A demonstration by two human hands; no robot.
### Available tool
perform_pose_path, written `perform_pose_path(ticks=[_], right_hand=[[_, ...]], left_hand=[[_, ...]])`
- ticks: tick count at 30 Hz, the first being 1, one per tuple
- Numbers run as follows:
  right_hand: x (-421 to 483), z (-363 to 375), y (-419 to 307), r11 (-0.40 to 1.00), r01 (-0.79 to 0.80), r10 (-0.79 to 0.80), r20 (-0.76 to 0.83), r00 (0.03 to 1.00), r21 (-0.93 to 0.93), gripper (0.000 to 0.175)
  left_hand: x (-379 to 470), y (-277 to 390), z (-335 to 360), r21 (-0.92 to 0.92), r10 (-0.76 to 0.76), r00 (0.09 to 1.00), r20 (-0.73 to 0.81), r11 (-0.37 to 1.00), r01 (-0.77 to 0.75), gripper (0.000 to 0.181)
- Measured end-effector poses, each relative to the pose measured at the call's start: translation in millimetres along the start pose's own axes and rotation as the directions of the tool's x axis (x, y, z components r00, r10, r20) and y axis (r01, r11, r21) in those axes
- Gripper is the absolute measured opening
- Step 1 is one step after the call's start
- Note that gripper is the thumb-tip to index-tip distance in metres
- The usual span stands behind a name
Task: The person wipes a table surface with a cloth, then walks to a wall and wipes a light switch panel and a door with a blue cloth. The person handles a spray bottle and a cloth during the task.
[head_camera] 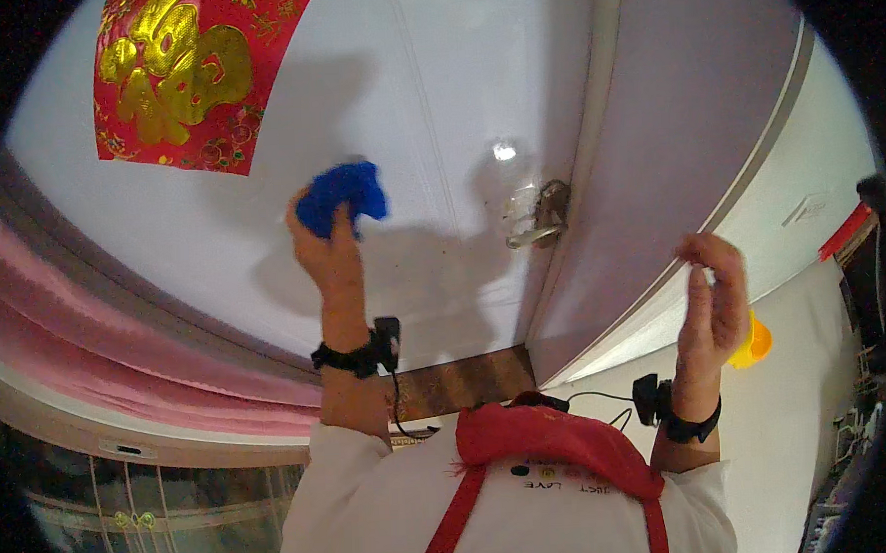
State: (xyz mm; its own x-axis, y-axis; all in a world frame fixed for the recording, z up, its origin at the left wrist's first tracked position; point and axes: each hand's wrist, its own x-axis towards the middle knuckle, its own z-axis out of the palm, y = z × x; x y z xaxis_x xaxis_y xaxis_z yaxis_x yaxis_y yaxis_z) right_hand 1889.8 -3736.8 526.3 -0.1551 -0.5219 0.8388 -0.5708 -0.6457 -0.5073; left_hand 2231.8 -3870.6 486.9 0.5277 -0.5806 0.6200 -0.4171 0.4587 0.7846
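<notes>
A bunched blue cloth [342, 198] is in my left hand [323, 241], held up in front of a white door [406, 278]. Whether the cloth touches the door I cannot tell. Up and to the left of that hand, a red paper decoration [175, 80] with a raised gold character is fixed on the door. A metal door handle [536, 235] sits at the door's right side. My right hand [715, 302] is raised at the right with nothing in it, thumb and bent fingers apart. Each wrist wears a black strap with a small device.
A door frame [592, 122] runs along the right of the door. Beyond my right hand is a yellow plastic object [757, 340], partly hidden. Pink fabric [142, 356] hangs at the left, near a glass-fronted cabinet [178, 503]. Brown flooring [462, 383] shows below the door.
</notes>
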Motion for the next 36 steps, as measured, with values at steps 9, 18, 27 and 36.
perform_pose_path(ticks=[9,18,27,36], right_hand=[[17,18,23,0.836,0.37,-0.419,-0.037,0.907,-0.405,0.027],[13,19,50,0.737,0.445,-0.485,0.061,0.873,-0.51,0.025],[5,28,57,0.646,0.428,-0.479,0.1,0.872,-0.632,0.026],[2,26,64,0.62,0.45,-0.48,0.142,0.866,-0.643,0.029]], left_hand=[[66,7,52,0.374,0.741,0.671,0.024,0.616,-0.693,0.049],[-29,-61,91,0.074,0.802,0.329,0.498,0.338,-0.938,0.049],[-3,-36,124,0.105,0.751,0.392,0.531,0.4,-0.91,0.038],[-20,-44,112,0.037,0.76,0.352,0.546,0.398,-0.917,0.035]])
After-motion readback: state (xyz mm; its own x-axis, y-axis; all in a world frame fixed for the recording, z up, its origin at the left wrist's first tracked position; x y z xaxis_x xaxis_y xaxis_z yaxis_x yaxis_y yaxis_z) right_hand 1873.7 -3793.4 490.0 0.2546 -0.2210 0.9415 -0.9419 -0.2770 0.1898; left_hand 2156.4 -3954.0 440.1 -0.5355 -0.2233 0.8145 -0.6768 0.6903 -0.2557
